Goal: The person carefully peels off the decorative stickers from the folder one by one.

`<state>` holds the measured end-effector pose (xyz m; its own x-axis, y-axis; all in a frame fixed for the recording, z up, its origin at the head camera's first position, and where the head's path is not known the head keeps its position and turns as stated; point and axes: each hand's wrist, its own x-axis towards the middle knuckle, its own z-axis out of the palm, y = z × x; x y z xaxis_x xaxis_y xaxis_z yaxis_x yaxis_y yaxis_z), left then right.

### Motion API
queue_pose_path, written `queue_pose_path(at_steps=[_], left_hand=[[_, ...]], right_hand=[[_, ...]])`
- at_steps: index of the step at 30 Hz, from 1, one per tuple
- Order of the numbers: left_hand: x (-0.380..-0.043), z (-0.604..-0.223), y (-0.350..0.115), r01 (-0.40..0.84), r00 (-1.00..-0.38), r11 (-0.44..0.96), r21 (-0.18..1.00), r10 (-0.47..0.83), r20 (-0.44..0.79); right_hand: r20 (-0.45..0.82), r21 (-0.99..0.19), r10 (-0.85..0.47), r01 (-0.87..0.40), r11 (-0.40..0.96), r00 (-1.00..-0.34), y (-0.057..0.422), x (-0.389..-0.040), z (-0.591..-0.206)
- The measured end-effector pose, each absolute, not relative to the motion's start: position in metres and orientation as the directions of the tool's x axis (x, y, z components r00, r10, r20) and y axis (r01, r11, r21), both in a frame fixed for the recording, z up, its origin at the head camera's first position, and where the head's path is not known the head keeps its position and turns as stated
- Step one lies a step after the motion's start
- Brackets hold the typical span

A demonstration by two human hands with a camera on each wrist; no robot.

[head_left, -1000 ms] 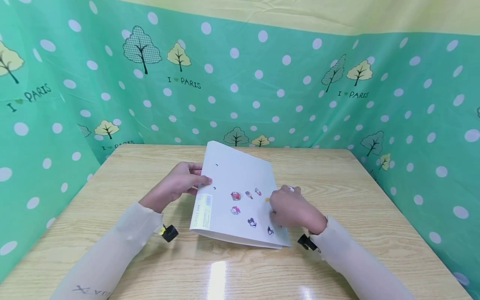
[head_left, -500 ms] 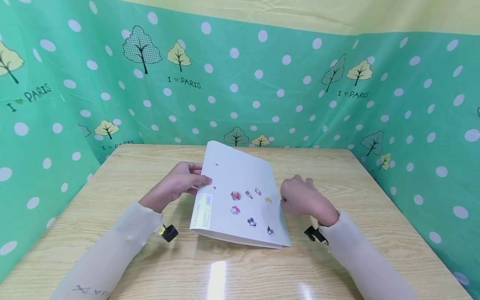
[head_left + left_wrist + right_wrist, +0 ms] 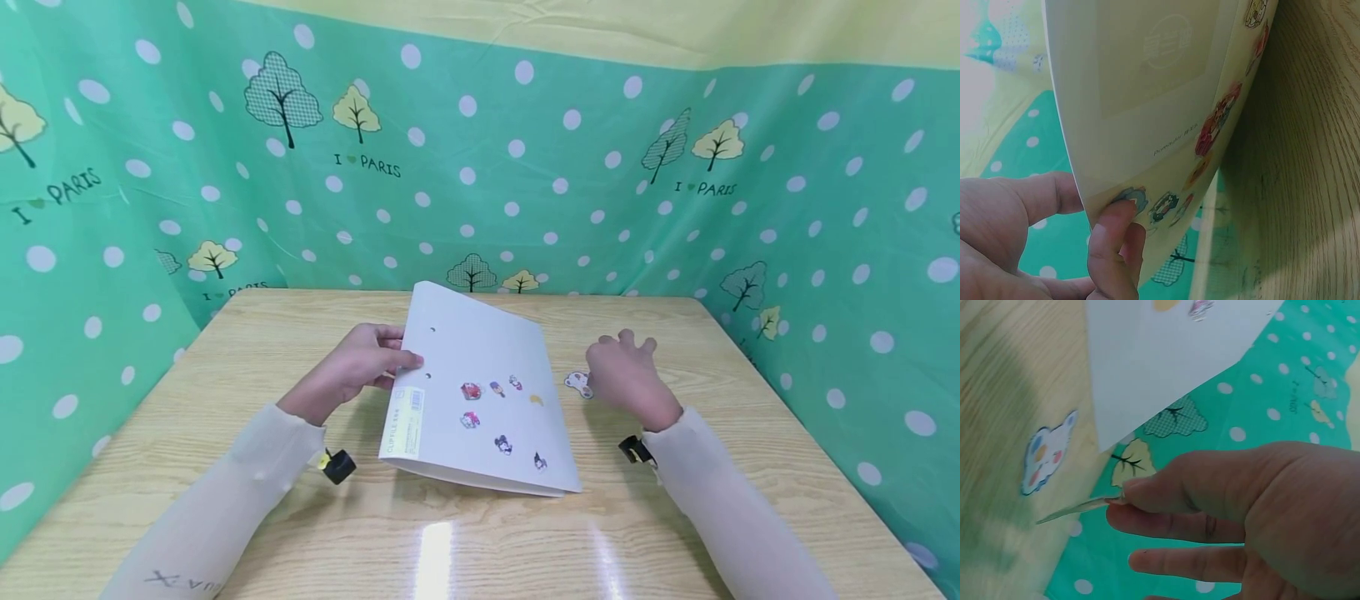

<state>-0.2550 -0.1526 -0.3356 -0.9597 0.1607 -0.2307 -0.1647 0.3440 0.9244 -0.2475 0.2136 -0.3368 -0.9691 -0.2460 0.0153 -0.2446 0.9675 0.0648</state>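
A white clip file folder (image 3: 480,350) with several small stickers and a label stands tilted on its spine side at mid-table. My left hand (image 3: 367,358) grips its left edge, thumb on the front cover and fingers behind. In the left wrist view, the fingertips (image 3: 1116,231) pinch the cover's edge, and more stickers show on the folder. To the right of the folder is my right hand (image 3: 628,379). Its thumb and index finger pinch a thin sticker (image 3: 1079,509), seen edge-on, so its picture is hidden. A white animal-shaped sticker (image 3: 578,383) lies on the table beside that hand.
The wooden table (image 3: 300,533) runs back to a green polka-dot cloth (image 3: 517,192) with printed trees, which also hangs along both sides. Small black cameras (image 3: 339,467) are strapped at both wrists.
My right hand has moved right, off the folder's front, uncovering a yellow sticker on the cover and the animal-shaped sticker on the table. The left hand and folder stay in place.
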Motion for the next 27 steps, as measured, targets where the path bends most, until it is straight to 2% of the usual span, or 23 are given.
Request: queue_pose_path(at_steps=[19, 27], left_hand=[[-0.255, -0.337, -0.152, -0.158, -0.96, 0.342, 0.926, 0.167, -0.226], [-0.254, -0.336, -0.152, -0.171, -0.96, 0.342, 0.924, 0.155, -0.235]], right_hand=[[-0.125, 0.018, -0.238, -0.242, 0.97, -0.963, 0.212, -0.264, -0.365], [-0.099, 0.028, -0.248, -0.252, 0.967, -0.964, 0.211, -0.263, -0.363]])
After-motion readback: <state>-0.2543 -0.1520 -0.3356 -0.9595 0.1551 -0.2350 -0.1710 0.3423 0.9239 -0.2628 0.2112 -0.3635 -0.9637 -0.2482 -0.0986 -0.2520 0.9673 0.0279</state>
